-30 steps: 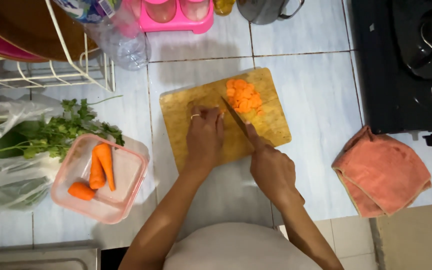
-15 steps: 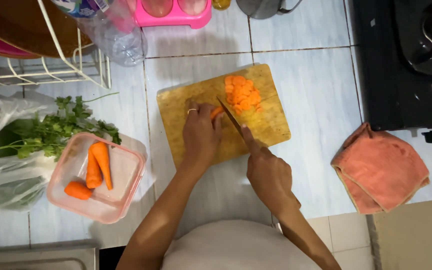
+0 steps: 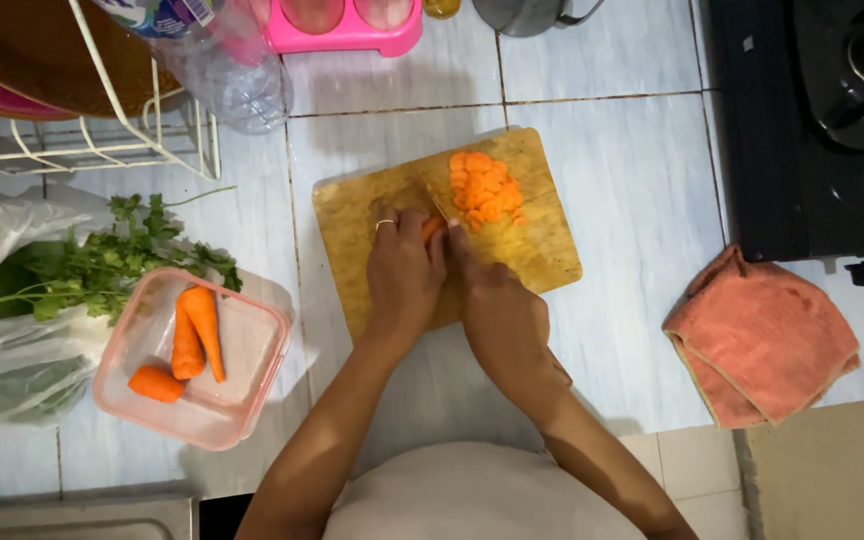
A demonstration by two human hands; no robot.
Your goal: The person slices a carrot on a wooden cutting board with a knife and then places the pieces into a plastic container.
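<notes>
- Carrot slices (image 3: 485, 188): bright orange
- Cutting board (image 3: 542, 250): tan wood
- Cloth (image 3: 762, 340): salmon pink
- Container (image 3: 192, 355): clear, pink-rimmed
- Herbs (image 3: 112, 262): green
- Stove (image 3: 802, 120): black
- Tiles (image 3: 612, 90): white
- Tray (image 3: 347, 30): hot pink

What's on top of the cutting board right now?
On the board: a pile of carrot slices, both hands, left and right, and a carrot piece between them. The knife is mostly hidden by the hands.

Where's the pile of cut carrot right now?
In the head view, the carrot slices sit on the far right part of the cutting board, just beyond the right hand.
</notes>
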